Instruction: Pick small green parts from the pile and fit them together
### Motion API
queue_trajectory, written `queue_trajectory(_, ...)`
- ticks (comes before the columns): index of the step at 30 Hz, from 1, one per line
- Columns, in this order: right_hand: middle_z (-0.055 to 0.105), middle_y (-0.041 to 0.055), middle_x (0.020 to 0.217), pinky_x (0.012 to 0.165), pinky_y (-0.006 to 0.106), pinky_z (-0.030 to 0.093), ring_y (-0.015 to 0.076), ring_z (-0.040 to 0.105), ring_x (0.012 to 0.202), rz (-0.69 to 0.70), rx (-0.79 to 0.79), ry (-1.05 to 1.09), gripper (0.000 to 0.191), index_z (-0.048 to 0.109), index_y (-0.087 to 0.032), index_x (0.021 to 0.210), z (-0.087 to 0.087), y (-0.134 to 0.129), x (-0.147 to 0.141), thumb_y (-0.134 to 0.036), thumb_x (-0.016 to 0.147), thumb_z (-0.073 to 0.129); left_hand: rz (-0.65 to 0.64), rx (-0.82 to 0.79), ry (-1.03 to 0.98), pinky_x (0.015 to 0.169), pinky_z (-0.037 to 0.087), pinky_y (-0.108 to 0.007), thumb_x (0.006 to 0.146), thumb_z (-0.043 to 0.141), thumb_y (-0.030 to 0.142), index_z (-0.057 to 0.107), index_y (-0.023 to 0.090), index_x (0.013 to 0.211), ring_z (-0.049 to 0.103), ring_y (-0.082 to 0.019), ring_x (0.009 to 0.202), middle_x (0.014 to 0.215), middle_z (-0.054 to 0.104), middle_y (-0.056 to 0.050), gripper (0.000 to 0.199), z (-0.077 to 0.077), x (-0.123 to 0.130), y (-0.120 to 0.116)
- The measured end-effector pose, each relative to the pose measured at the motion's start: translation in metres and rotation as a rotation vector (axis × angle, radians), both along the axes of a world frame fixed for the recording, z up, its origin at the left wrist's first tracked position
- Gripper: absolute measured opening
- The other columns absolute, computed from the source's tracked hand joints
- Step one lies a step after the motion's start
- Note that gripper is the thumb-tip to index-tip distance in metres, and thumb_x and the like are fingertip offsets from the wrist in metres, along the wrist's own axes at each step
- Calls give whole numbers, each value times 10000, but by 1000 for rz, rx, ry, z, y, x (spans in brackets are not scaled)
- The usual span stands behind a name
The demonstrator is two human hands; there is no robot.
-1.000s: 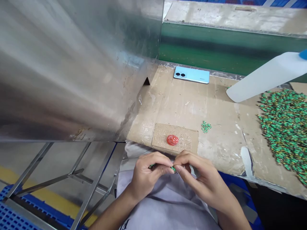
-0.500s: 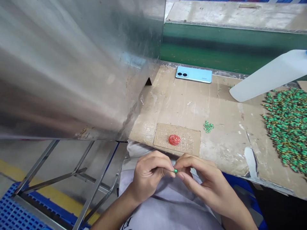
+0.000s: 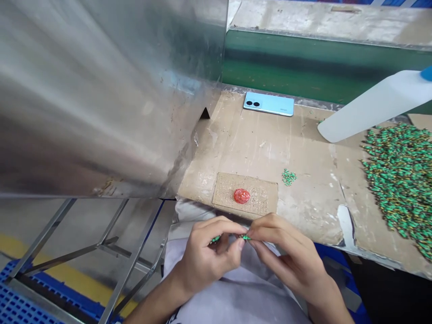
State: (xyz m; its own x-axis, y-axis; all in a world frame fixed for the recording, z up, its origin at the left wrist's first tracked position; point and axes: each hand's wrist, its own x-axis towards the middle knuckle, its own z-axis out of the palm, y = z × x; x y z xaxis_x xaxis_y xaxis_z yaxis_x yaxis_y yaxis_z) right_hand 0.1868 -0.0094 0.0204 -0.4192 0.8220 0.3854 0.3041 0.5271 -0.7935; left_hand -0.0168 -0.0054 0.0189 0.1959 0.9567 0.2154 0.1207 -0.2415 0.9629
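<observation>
My left hand [image 3: 212, 249] and my right hand [image 3: 286, 252] meet fingertip to fingertip in front of my lap. Both pinch a tiny green piece [image 3: 245, 237] between them. More green shows inside the curled fingers of my left hand. Just beyond the hands, a glossy red blob [image 3: 241, 195] sits on a small cardboard piece [image 3: 263, 198]. To its right lies a small cluster of green pieces [image 3: 289, 177]. A large heap of green and gold pieces [image 3: 401, 175] covers the right side of the table.
A light blue phone [image 3: 269, 104] lies at the back of the cardboard-covered table [image 3: 256, 153]. A white bottle with a blue cap [image 3: 367, 108] leans in from the right. A large metal panel [image 3: 111, 99] stands at the left, above a metal frame [image 3: 135, 256].
Green now shows within my left hand's curled fingers, and its thumb has shifted. The fingertips stay together around the small green piece. The view has shifted slightly.
</observation>
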Motion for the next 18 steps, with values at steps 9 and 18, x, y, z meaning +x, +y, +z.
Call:
queue_trajectory(9, 710, 77, 989, 715, 318, 606, 190, 700, 867, 8, 71, -12, 246, 652, -184, 1165, -6, -1, -3, -20, 989, 604, 35, 19, -28, 518, 520, -190, 784, 684, 29, 734, 163, 789, 702, -139, 560, 690, 761, -30, 143, -3, 5, 2)
queue_trajectory(18, 719, 83, 965, 663, 316, 615, 190, 704, 824, -16, 127, -36, 250, 659, -190, 1161, -6, -3, -7, -20, 995, 583, 37, -206, -126, 507, 517, -181, 749, 647, 70, 699, 169, 719, 666, -127, 514, 599, 725, -6, 115, -4, 8, 2)
